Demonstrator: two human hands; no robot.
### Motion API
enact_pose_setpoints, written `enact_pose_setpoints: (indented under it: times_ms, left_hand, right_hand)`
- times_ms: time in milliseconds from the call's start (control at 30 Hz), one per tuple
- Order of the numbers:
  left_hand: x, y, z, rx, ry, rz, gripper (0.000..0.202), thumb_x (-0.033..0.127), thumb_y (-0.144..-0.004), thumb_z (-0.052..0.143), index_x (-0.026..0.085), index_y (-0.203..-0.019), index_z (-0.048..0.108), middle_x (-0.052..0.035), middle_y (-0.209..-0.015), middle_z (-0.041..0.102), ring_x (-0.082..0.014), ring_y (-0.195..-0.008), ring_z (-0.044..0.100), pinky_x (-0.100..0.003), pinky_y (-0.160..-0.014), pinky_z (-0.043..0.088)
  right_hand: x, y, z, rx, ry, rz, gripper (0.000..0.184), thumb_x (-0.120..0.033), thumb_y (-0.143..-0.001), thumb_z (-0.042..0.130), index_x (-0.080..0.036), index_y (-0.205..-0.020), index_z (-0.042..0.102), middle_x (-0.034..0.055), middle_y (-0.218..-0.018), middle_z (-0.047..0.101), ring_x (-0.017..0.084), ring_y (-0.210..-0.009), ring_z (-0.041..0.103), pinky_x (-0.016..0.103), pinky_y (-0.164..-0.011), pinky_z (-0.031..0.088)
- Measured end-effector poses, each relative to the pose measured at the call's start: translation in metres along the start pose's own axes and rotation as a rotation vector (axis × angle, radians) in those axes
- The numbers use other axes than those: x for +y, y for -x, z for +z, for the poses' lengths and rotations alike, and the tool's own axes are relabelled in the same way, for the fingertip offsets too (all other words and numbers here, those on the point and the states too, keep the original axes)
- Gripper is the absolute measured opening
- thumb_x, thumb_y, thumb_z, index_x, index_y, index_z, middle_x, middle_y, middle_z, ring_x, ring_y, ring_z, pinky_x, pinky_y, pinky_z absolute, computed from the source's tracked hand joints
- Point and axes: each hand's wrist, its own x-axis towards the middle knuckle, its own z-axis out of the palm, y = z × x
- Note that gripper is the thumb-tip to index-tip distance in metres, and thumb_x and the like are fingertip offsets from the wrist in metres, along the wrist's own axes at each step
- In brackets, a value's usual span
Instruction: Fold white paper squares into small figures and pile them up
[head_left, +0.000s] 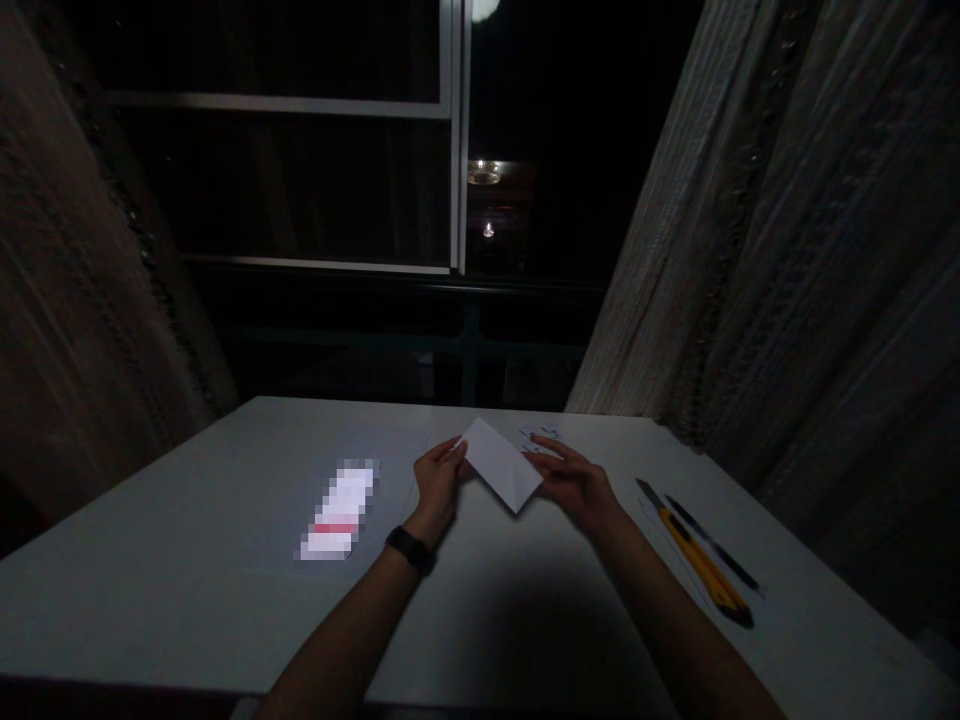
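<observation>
A piece of white paper (501, 466) is held above the worktop (187, 500), its left corner pinched by the left hand (439, 482). The right hand (585, 490) meets its right edge, fingers parted, though its grip cannot be told. Small scraps (551, 432) lie just beyond; a yellow cutter (697, 560) and a pen (712, 543) rest at right, a glowing, pixelated screen (341, 510) at left.
</observation>
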Motion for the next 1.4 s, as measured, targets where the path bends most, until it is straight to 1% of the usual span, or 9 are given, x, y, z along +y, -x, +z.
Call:
enact_pose_setpoints:
  times_ms: [67,133,300,400,500,633,800,967,1400]
  left_hand:
    - [0.000,0.003,0.003,-0.073,-0.081,0.003,0.034,0.023,-0.057,0.073,0.007,-0.086,0.066,-0.0114,-0.077,0.068,-0.0167,-0.065,0.063,-0.027,-0.062,0.051]
    - [-0.001,0.009,0.007,-0.162,-0.170,0.010,0.032,0.023,-0.056,0.073,0.007,-0.083,0.067,-0.0114,-0.073,0.068,-0.0164,-0.061,0.062,-0.026,-0.057,0.050]
    - [0.001,0.023,0.017,-0.285,-0.286,-0.008,0.029,0.021,-0.055,0.074,0.008,-0.081,0.069,-0.0077,-0.062,0.067,-0.0141,-0.052,0.059,-0.023,-0.050,0.047]
    - [0.003,0.023,0.018,-0.327,-0.278,-0.025,0.033,0.022,-0.055,0.074,0.009,-0.084,0.068,-0.0066,-0.060,0.066,-0.0139,-0.051,0.059,-0.022,-0.050,0.047]
    - [0.005,0.020,0.015,-0.363,-0.247,-0.044,0.037,0.025,-0.055,0.074,0.009,-0.087,0.068,-0.0082,-0.065,0.067,-0.0157,-0.056,0.061,-0.024,-0.054,0.048]
    - [0.006,0.018,0.012,-0.397,-0.170,-0.081,0.036,0.027,-0.054,0.075,0.008,-0.083,0.068,-0.0121,-0.076,0.068,-0.0182,-0.064,0.062,-0.027,-0.060,0.049]
    - [0.007,0.019,0.011,-0.442,-0.047,-0.172,0.036,0.024,-0.055,0.076,0.009,-0.086,0.067,-0.0115,-0.081,0.066,-0.0175,-0.069,0.061,-0.028,-0.065,0.048]
    - [0.007,0.019,0.010,-0.484,-0.006,-0.217,0.033,0.024,-0.055,0.075,0.007,-0.082,0.067,-0.0098,-0.075,0.064,-0.0159,-0.067,0.060,-0.027,-0.064,0.046]
    - [0.009,0.020,0.011,-0.463,-0.012,-0.225,0.034,0.023,-0.050,0.077,0.008,-0.079,0.067,-0.0079,-0.071,0.063,-0.0147,-0.062,0.058,-0.025,-0.060,0.045]
  right_hand:
    - [0.004,-0.001,0.000,0.042,-0.018,0.084,0.040,-0.040,-0.069,0.057,-0.017,-0.102,0.060,0.0110,-0.093,0.067,0.022,-0.081,0.062,0.033,-0.068,0.046]
    - [0.012,-0.001,0.005,0.078,0.065,0.141,0.040,-0.045,-0.069,0.059,-0.015,-0.094,0.063,0.0099,-0.083,0.068,0.020,-0.070,0.063,0.030,-0.060,0.045]
    - [0.026,0.006,0.024,0.046,0.227,0.094,0.041,-0.042,-0.058,0.071,-0.009,-0.082,0.067,0.0077,-0.070,0.068,0.018,-0.059,0.060,0.027,-0.056,0.041]
    - [0.024,0.009,0.030,0.114,0.188,0.089,0.039,-0.041,-0.055,0.073,-0.010,-0.077,0.067,0.0072,-0.066,0.068,0.018,-0.056,0.059,0.028,-0.055,0.041]
    - [0.023,0.007,0.030,0.117,0.123,0.107,0.038,-0.039,-0.053,0.074,-0.010,-0.076,0.067,0.0074,-0.065,0.068,0.019,-0.055,0.060,0.030,-0.056,0.043]
    - [0.024,0.006,0.028,0.085,0.074,0.126,0.041,-0.038,-0.051,0.076,-0.009,-0.079,0.067,0.0089,-0.068,0.068,0.021,-0.058,0.061,0.032,-0.059,0.043]
    - [0.022,0.009,0.030,0.040,0.049,0.151,0.039,-0.036,-0.054,0.075,-0.009,-0.080,0.066,0.0077,-0.067,0.067,0.019,-0.056,0.059,0.030,-0.058,0.042]
    - [0.022,0.011,0.030,0.000,0.010,0.167,0.033,-0.031,-0.057,0.074,-0.008,-0.080,0.065,0.0070,-0.068,0.066,0.017,-0.057,0.058,0.029,-0.058,0.041]
    - [0.024,0.011,0.034,-0.020,0.000,0.178,0.034,-0.033,-0.055,0.075,-0.008,-0.077,0.065,0.0065,-0.065,0.065,0.018,-0.057,0.059,0.030,-0.059,0.042]
